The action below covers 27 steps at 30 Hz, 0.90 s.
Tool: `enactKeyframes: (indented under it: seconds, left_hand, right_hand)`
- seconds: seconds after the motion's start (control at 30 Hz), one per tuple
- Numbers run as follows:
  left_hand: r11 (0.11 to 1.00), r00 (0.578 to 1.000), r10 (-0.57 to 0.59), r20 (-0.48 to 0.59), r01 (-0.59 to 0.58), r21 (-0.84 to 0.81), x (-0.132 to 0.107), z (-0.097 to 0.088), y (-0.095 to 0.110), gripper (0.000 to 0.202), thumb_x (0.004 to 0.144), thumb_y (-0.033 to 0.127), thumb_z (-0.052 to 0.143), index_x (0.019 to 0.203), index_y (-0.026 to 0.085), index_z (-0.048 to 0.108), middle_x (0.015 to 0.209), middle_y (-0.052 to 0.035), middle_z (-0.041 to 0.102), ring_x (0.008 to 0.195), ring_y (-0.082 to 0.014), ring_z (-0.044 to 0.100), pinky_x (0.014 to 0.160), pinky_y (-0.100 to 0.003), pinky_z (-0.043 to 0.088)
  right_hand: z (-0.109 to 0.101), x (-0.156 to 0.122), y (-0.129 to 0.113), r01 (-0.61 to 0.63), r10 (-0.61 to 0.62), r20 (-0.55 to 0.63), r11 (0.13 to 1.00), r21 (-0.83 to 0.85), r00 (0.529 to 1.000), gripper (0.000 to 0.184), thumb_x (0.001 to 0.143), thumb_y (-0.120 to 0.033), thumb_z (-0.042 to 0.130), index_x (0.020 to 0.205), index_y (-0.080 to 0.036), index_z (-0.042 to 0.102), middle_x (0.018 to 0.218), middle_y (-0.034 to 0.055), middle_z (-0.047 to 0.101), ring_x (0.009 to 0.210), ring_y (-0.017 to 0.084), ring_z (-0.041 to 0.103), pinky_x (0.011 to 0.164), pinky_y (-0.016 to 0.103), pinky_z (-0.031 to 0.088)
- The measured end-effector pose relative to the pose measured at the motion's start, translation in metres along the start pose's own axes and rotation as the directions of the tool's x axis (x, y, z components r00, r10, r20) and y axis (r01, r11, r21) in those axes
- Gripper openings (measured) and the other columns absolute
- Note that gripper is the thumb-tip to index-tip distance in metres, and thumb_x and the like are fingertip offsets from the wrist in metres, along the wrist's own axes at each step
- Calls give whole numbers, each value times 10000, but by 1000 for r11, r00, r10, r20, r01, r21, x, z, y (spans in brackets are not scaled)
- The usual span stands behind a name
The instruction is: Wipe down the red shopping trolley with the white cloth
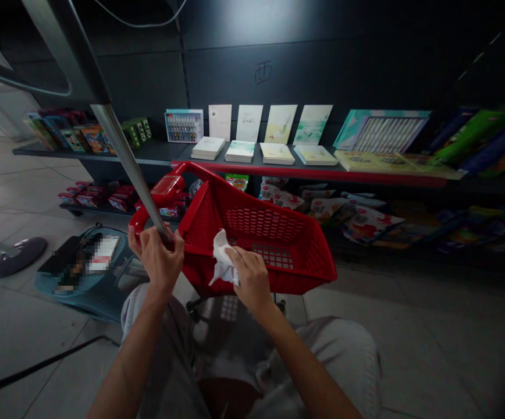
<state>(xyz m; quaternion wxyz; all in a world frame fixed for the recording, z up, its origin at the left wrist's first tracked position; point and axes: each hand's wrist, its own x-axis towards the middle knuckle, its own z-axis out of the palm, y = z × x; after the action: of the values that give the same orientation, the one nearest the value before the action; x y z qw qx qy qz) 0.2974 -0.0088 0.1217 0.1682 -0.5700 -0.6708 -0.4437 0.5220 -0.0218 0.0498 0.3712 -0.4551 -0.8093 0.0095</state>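
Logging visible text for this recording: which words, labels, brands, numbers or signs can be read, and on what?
"西": apparently handwritten, on the dark flat shelf backboard.
Too small or blurred: print on the red-and-white plastic snack bags, pale rectangular booklets and small colourful boxes.
Nothing legible on the red plastic shopping cart.

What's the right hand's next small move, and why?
I'd probably slide the white cloth rightward along the near rim of the red basket: the right hand holds it there, while the left hand grips the metal pole, off to the left.
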Motion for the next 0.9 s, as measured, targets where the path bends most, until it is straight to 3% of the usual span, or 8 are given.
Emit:
enactKeyframes:
  seconds: [0.2, 0.37, 0.53, 0.63, 0.7, 0.77, 0.83, 0.9]
  left_hand:
    - [1000, 999, 11, -45, -12, -16, 4, 12, -11, 231, 926, 366, 613, 1097, 210, 604, 903, -33, 680, 1034, -249, 645, 1230, -576, 244]
    - [999, 998, 12, -68, -15, -38, 3, 19, -15, 240, 904, 368, 632, 1076, 200, 616, 917, -39, 670, 1033, -252, 634, 1253, -589, 196]
    - [999, 998, -9, -67, 6, -53, 4, 19, -12, 232, 910, 361, 631, 1083, 209, 605, 919, -38, 681, 1045, -261, 629, 1262, -614, 172]
    - [998, 998, -11, -64, 6, -64, 3, 19, -8, 250, 924, 355, 622, 1123, 205, 599, 983, -54, 697, 1096, -272, 626, 1272, -636, 154]
    - [997, 998, -16, -65, 11, -81, -5, 17, -1, 382, 922, 343, 624, 1264, 185, 563, 1134, -100, 689, 1223, -298, 587, 1280, -640, 153]
    - [995, 997, -13, -73, 6, -97, -20, 14, 8, 636, 907, 334, 642, 1471, 141, 419, 1393, -185, 580, 1417, -339, 454, 1285, -632, 178]
    - [995, 997, 15, -79, -23, -96, -42, 10, 19, 842, 890, 316, 665, 1592, 125, 241, 1600, -240, 353, 1560, -372, 251, 1283, -628, 212]
    - [991, 993, 84, -84, -92, -96, -63, 7, 29, 795, 882, 268, 670, 1582, 182, 302, 1654, -210, 259, 1601, -387, 150, 1278, -645, 213]
  right_hand:
    - [-35, -45, 70, -52, 54, 6, 980, -194, 999, 605, 781, -34, 546, 1368, -167, 607, 1326, 136, 674, 1185, 296, 592, 1027, 434, 413]
    - [-43, -57, 89, -82, 83, -7, 970, -228, 997, 590, 790, -48, 553, 1365, -165, 609, 1338, 131, 666, 1208, 285, 591, 1044, 424, 408]
    - [-28, -45, 63, -253, 227, -153, 950, -182, 962, 422, 872, -113, 549, 1272, -187, 662, 1280, 109, 701, 1168, 278, 613, 1065, 449, 395]
    - [-9, -30, 30, -284, 255, -192, 948, -142, 948, 503, 867, -128, 547, 1362, -176, 616, 1362, 124, 666, 1245, 293, 577, 1125, 490, 368]
    - [4, -20, 9, -245, 223, -182, 964, -109, 958, 616, 839, -122, 547, 1454, -159, 544, 1464, 143, 597, 1340, 299, 518, 1189, 518, 321]
    - [13, -13, -6, -200, 184, -164, 976, -84, 969, 715, 805, -111, 554, 1515, -142, 478, 1535, 152, 530, 1413, 298, 459, 1240, 534, 269]
    - [17, -10, -10, -158, 146, -146, 985, -75, 979, 772, 787, -95, 557, 1549, -143, 439, 1560, 147, 504, 1442, 294, 434, 1259, 533, 255]
    - [15, -13, -5, -101, 91, -118, 992, -80, 989, 804, 789, -78, 552, 1577, -161, 410, 1576, 135, 492, 1452, 286, 429, 1257, 519, 277]
